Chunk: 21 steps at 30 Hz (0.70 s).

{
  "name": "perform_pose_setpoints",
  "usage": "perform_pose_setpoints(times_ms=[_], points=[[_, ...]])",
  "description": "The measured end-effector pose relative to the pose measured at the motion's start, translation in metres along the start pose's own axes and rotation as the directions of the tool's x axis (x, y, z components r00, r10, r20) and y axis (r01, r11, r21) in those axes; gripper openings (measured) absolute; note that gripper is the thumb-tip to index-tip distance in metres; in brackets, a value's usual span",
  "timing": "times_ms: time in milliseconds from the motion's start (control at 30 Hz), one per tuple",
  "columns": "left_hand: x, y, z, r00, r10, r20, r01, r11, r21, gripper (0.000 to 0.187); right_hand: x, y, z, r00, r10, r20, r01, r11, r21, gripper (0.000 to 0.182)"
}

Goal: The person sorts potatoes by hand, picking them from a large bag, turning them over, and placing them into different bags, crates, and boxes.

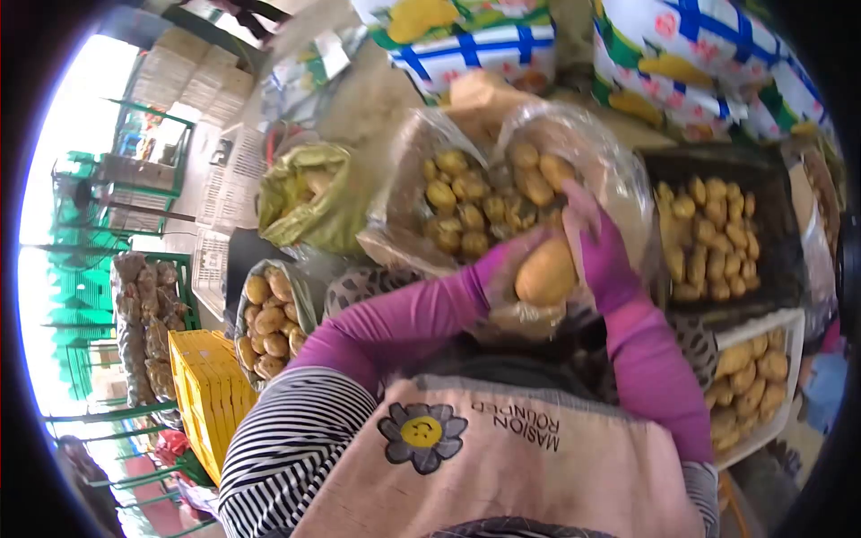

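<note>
A large potato (546,273) sits between my two hands, close over the near edge of a plastic-lined paper sack. My left hand (517,262), in a purple sleeve, is closed around its left side. Beside it on the right, my right hand (587,224) has its fingers stretched toward the sack, the fingertips overlapping the larger potatoes (540,175) there. Inside the clear plastic liner (619,179), smaller potatoes (457,197) fill the left part. A fold of plastic runs between the two groups.
A black crate (776,224) of potatoes and a white crate (794,359) of potatoes stand at right. On the left are a green woven sack (305,197), a bag of potatoes (272,323) and yellow crates (211,377). Patterned bags (484,54) stand at the far side.
</note>
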State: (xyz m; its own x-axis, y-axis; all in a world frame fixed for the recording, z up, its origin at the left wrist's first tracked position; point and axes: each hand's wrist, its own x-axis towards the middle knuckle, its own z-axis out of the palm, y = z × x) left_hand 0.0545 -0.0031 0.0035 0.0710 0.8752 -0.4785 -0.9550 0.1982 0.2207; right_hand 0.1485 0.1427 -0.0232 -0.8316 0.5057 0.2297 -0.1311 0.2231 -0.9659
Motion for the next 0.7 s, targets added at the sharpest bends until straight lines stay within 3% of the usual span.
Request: perform_pose_setpoints(times_ms=[33,67,133,233,267,333,367,400,433,467,600,633,700], points=[[0.003,0.009,-0.01,0.999,0.011,0.051,-0.014,0.998,0.058,0.067,0.003,0.009,-0.005,0.996,0.065,-0.058,-0.063,0.997,0.041,0.04],[0.006,0.017,-0.021,0.995,0.021,0.101,-0.033,0.993,0.113,0.077,0.009,0.028,-0.013,0.984,0.15,-0.098,-0.16,0.981,-0.112,0.04],[-0.001,0.035,-0.016,0.97,0.213,0.12,-0.227,0.966,0.119,0.075,0.007,0.045,-0.016,0.938,0.338,-0.078,-0.346,0.925,-0.154,0.044],[-0.004,0.053,-0.016,0.921,0.386,0.047,-0.384,0.887,0.254,0.064,-0.004,0.025,-0.001,0.969,0.231,0.087,-0.236,0.97,0.051,0.05],[-0.006,0.053,-0.019,0.86,0.504,0.079,-0.457,0.692,0.559,0.063,-0.007,0.017,0.004,0.957,0.273,0.101,-0.287,0.943,0.167,0.051],[-0.01,0.053,-0.026,0.715,0.647,0.267,-0.397,0.061,0.916,0.062,-0.008,0.002,0.013,0.929,0.345,0.133,-0.369,0.845,0.386,0.053],[-0.009,0.052,-0.027,0.703,0.658,0.27,-0.447,0.113,0.888,0.061,-0.007,-0.003,0.017,0.877,0.434,0.208,-0.47,0.677,0.567,0.052],[-0.008,0.05,-0.023,0.69,0.67,0.273,-0.495,0.162,0.854,0.061,-0.006,-0.002,0.017,0.874,0.432,0.222,-0.46,0.59,0.663,0.051],[-0.007,0.047,-0.018,0.76,0.63,0.161,-0.593,0.571,0.567,0.06,-0.006,0.001,0.018,0.872,0.429,0.237,-0.446,0.492,0.748,0.05],[-0.007,0.043,-0.014,0.841,0.534,0.089,-0.542,0.83,0.13,0.06,-0.007,0.002,0.017,0.869,0.425,0.254,-0.427,0.385,0.818,0.049],[0.003,0.035,-0.023,0.821,0.541,0.182,-0.544,0.648,0.533,0.065,-0.002,-0.009,0.012,0.883,0.41,0.23,-0.365,0.288,0.886,0.048],[-0.001,0.033,-0.025,0.831,0.519,0.201,-0.49,0.511,0.706,0.067,-0.002,-0.016,0.012,0.885,0.41,0.219,-0.363,0.313,0.878,0.048],[-0.001,0.022,-0.024,0.78,0.568,0.261,-0.479,0.274,0.834,0.068,-0.005,-0.011,0.013,0.899,0.384,0.213,-0.353,0.346,0.869,0.048]])
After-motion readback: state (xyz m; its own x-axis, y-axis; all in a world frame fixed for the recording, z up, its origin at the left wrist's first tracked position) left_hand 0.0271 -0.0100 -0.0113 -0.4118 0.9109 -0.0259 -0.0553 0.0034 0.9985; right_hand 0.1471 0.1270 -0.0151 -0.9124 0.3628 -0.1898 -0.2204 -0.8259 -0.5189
